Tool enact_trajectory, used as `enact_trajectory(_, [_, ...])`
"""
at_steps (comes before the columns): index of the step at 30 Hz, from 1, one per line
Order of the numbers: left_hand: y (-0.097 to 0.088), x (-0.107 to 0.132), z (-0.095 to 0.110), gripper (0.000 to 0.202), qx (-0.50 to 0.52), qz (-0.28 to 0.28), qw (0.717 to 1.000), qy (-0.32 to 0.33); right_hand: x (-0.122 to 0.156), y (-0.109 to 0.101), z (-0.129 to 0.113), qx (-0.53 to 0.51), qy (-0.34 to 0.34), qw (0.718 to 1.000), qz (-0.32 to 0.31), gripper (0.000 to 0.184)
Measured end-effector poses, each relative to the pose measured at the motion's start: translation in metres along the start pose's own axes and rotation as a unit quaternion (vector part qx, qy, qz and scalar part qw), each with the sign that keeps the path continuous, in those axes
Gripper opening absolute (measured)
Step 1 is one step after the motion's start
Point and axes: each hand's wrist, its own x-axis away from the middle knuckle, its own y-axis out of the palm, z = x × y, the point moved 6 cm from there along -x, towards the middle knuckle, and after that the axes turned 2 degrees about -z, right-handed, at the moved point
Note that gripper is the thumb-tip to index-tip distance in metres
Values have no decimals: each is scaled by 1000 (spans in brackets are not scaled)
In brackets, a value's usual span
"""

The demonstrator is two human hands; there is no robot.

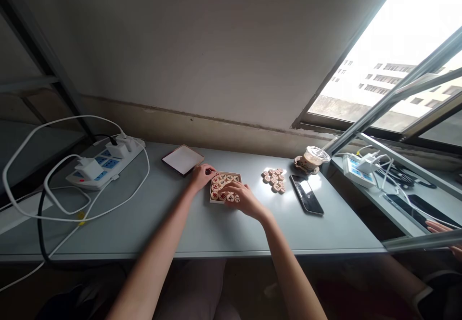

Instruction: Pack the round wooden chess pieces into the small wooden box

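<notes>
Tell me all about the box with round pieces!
The shallow, squarish box looks like pale cardboard. It lies open and flat on the grey table, holding wooden-looking xiangqi pieces with red or black characters. The left hand is at its far left corner; the right hand hides its near right part. Whether either touches it is unclear.

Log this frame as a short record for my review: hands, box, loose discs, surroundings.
Left hand: at the far left corner of the box; grip unclear
Right hand: over discs in the box; grip unclear
Loose discs: grouped right of the box
Shallow tray: left of the box, farther back
Nearby: phone, lidded cup, power strip at left
Right edge: another person's hand
</notes>
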Motion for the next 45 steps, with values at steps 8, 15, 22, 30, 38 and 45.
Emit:
enact_trajectory(8, [-1,0,-3,14,-3,1,1000,-7,-4,13,10,-172,34,984,44,17])
enact_trajectory(15, [1,-1,-5,15,-4,-4,1000,-6,23,-26,65,-78,83,977,178,21])
enact_trajectory(22, [2,-3,-5,15,1,-2,1000,-1,55,-57,121,184,260,922,221,33])
enact_trajectory(30, [1,-3,-6,16,17,-10,1000,-9,-30,-14,38,138,22,986,94,40])
enact_trajectory(38, [2,-4,-11,21,63,-31,997,-21,-72,3,22,116,24,988,95,20])
enact_trajectory(45, [3,-5,-12,20,72,-30,996,-39,-38,-35,82,89,155,967,182,22])
